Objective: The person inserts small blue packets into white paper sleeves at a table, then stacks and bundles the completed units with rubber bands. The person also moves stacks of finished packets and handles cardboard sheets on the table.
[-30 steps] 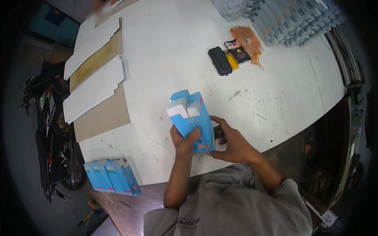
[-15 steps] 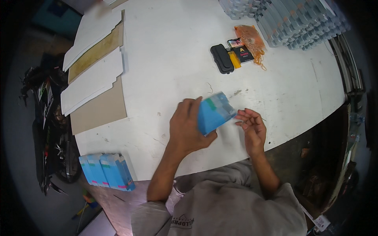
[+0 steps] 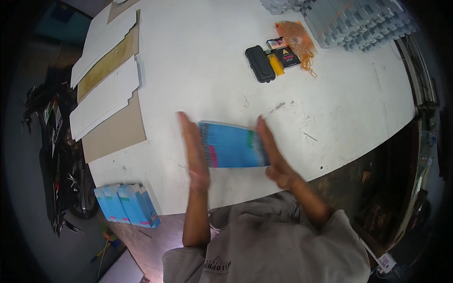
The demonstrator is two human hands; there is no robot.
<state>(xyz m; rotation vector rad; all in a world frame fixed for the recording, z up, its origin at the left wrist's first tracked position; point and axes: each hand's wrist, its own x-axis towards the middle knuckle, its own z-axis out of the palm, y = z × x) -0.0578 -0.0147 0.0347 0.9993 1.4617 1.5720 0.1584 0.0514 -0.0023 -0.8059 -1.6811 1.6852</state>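
Note:
A stack of thin blue cards or flattened cartons (image 3: 231, 147), with pink and green bands, rests near the table's front edge, its layered edges showing. My left hand (image 3: 194, 153) is held flat and upright against its left end, fingers stretched. On the opposite end, my right hand (image 3: 274, 153) is also flat, with straight fingers and its palm turned to the stack. Both hands are somewhat blurred, so firm contact is hard to judge. Several more blue bundles (image 3: 126, 203) stand side by side at the table's front left corner.
Large white and tan boards (image 3: 113, 125) lie along the left side of the white table (image 3: 188, 61). A black case (image 3: 260, 63), a yellow lighter (image 3: 276, 64), a small black box (image 3: 287, 57) and an orange bag of rubber bands (image 3: 296, 37) sit farther back. Grey clear stacks (image 3: 358, 23) fill the far right.
The blue stack was held up tilted in my left hand; now it is lower, between both flat hands. My right hand has moved left to its end, and the left hand has let go its grip.

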